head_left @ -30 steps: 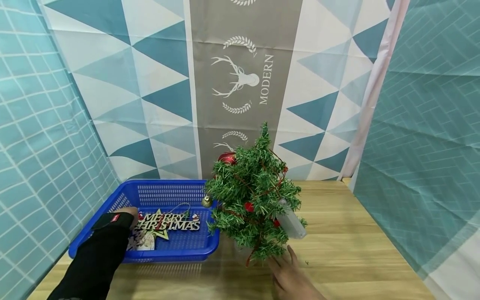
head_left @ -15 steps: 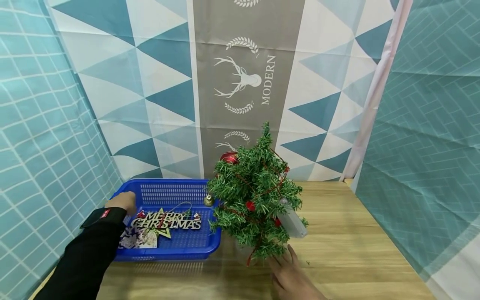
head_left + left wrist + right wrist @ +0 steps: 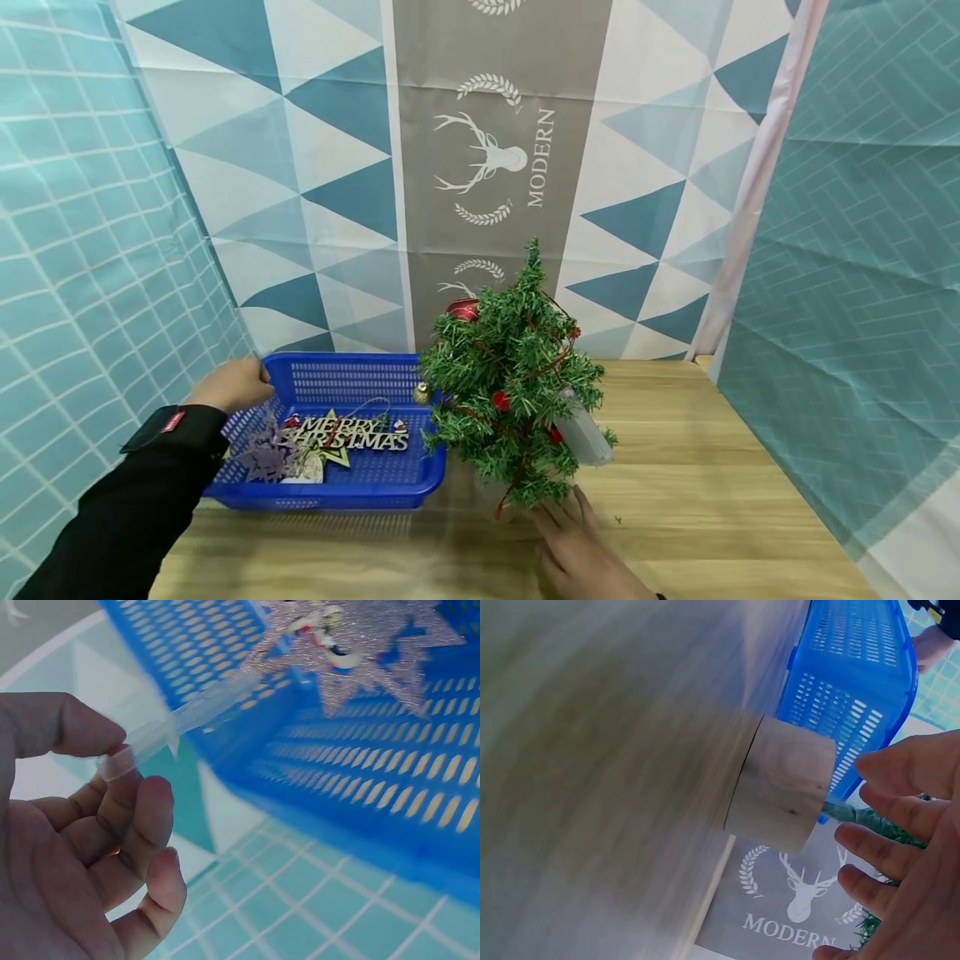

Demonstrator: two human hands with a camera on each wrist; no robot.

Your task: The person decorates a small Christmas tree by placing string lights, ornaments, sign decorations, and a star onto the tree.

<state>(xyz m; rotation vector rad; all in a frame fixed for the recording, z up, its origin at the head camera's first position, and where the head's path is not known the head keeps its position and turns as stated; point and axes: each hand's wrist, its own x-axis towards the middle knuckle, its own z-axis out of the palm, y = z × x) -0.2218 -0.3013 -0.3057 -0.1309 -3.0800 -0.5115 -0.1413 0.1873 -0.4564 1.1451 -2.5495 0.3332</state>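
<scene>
Over the basket's left rim, my left hand [image 3: 231,385] pinches a translucent plastic strip [image 3: 180,727] between thumb and index finger. From the strip hangs a glittery snowflake ornament [image 3: 360,656] with a small coloured figure at its middle; the head view shows this snowflake [image 3: 268,452] at the left of the blue basket [image 3: 330,502]. A small green Christmas tree [image 3: 517,375] stands on a round wooden base [image 3: 784,784], with red string and a red bauble [image 3: 463,310] on it. My right hand [image 3: 576,546], fingers extended and spread, is low beside the base.
In the basket lie a "Merry Christmas" sign [image 3: 352,435], a star ornament [image 3: 337,455] and a pale piece [image 3: 306,468]. A small gold bauble [image 3: 422,393] shows between basket and tree. A grey translucent box [image 3: 587,433] hangs on the tree's right. Patterned curtains surround the wooden table [image 3: 697,500].
My left hand has risen from inside the basket and moved left over its rim, drawing the snowflake ornament up by its strip. The right hand stays by the tree base.
</scene>
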